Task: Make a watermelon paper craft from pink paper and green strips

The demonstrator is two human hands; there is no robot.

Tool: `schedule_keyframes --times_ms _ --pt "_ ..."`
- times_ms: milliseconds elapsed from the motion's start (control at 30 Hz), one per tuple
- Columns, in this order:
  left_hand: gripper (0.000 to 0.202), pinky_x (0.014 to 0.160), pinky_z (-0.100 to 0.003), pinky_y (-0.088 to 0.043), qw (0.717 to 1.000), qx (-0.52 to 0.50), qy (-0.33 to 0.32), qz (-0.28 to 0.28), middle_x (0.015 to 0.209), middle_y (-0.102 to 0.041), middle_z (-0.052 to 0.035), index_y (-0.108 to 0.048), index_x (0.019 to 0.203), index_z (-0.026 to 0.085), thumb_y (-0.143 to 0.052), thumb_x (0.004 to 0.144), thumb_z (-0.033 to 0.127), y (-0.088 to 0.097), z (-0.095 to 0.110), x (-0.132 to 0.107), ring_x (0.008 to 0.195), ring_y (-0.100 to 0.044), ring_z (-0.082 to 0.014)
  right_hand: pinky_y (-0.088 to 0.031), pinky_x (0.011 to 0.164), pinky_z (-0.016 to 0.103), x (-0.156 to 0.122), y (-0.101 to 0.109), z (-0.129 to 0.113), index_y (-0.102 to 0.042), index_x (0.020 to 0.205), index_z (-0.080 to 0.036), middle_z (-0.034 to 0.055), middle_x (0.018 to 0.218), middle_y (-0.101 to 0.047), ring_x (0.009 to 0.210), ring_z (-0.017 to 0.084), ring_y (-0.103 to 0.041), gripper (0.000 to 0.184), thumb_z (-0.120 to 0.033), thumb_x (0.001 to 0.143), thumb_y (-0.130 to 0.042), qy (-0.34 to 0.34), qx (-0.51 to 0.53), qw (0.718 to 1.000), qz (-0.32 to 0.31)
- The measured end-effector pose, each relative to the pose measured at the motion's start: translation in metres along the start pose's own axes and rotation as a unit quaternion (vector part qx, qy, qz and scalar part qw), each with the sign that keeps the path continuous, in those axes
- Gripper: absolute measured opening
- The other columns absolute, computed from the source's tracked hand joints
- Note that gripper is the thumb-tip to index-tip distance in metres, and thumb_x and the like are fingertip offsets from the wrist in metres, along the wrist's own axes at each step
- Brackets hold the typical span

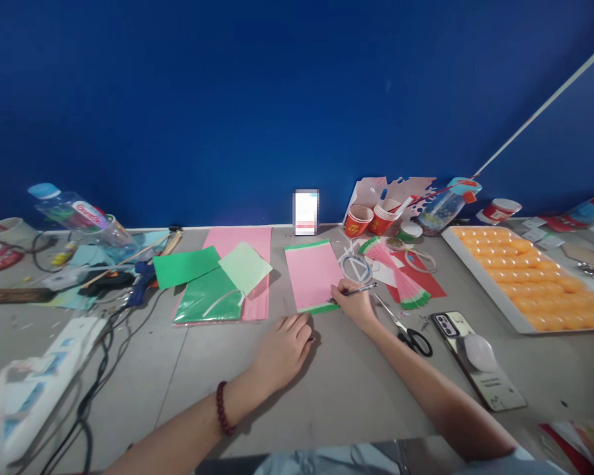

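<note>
A pink sheet of paper point(313, 276) with a green strip along its top and bottom edges lies in front of me. My right hand point(352, 302) is at its lower right corner, closed around a dark pen point(363, 289) whose tip is over the bottom green strip. Just below the sheet, my left hand point(288, 346) rests palm down on the table, fingers loosely bent and holding nothing. Scissors point(416, 342) with black handles lie right of my right hand. Nearby is a folded pink and green paper fan point(398, 274) on red paper point(433, 280).
Green sheets point(185, 267) and a pale green square point(246, 267) lie to the left. A power strip point(44, 382) and cables sit at lower left. Right are a phone point(480, 363) and a tray of orange balls point(534, 277). Paper cups point(360, 221) stand near the blue wall point(228, 112).
</note>
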State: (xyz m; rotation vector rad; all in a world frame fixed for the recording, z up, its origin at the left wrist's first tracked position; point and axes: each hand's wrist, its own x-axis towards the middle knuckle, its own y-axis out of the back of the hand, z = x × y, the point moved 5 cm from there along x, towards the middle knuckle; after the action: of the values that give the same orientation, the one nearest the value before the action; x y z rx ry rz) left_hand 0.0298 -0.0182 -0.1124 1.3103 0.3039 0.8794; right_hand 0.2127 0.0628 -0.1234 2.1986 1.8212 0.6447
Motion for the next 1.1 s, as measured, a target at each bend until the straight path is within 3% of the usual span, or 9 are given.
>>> schedule_keyframes --times_ms 633,1100 --pt "0.015 0.086 -0.041 -0.045 1.0 0.005 -0.002 -0.009 0.123 -0.058 -0.0099 -0.053 0.104 0.018 -0.042 0.094 0.018 0.0 0.0 0.0 0.111 -0.053 -0.025 -0.035 0.041 0.021 0.001 0.005 0.007 -0.029 0.048 -0.023 -0.006 0.043 -0.032 0.04 0.01 -0.042 0.034 -0.036 0.07 -0.051 -0.023 0.026 0.999 0.035" --pt "0.015 0.086 -0.04 -0.045 1.0 0.007 -0.002 -0.005 0.122 -0.059 -0.0102 -0.053 0.105 0.018 -0.042 0.094 0.017 0.0 0.0 0.001 0.108 -0.054 -0.0246 -0.029 0.042 0.021 0.002 0.006 0.011 -0.03 0.046 -0.022 -0.0062 0.042 -0.031 0.042 0.009 -0.035 0.032 -0.033 0.068 -0.051 -0.014 0.007 0.999 0.039"
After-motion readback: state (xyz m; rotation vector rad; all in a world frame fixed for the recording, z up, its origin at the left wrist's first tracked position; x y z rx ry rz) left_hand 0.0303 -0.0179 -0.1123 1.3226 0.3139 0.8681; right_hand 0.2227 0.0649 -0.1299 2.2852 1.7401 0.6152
